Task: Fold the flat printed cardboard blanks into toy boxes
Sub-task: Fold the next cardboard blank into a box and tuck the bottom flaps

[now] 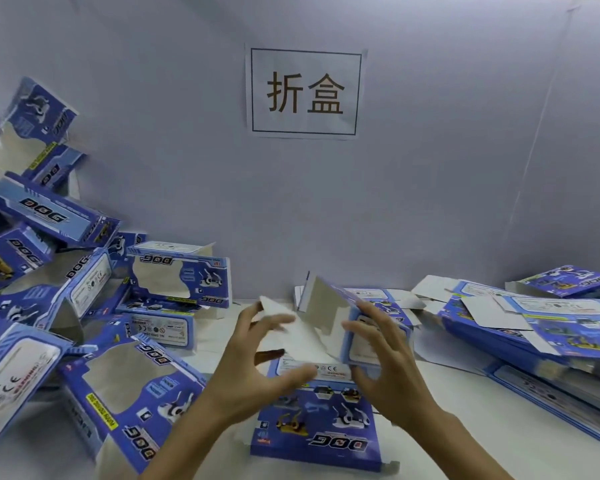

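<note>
1. Done so far: a heap of folded boxes (pixel 84 306) lies at my left, piled against the wall (pixel 430 168). I count roughly ten, some tipped on their sides; several show open ends, so I cannot tell whether every flap is tucked.
2. In hand: one blank (pixel 317 403) lies on the surface (pixel 465 438) straight in front of me, printed side up, its far panels raised and partly bent over.
3. My left hand (pixel 257 368) has spread, nearly straight fingers that reach towards a white flap (pixel 291 323); motion blur hides whether they touch it.
4. My right hand (pixel 388 362) curls its fingers round the raised blue side panel (pixel 347 306) and holds it upright.
5. Left to do: a stack of flat blanks (pixel 541 334) waits at my right, several deep. I judge the job about half done.
6. A paper sign (pixel 305 91) is taped to the wall above.
</note>
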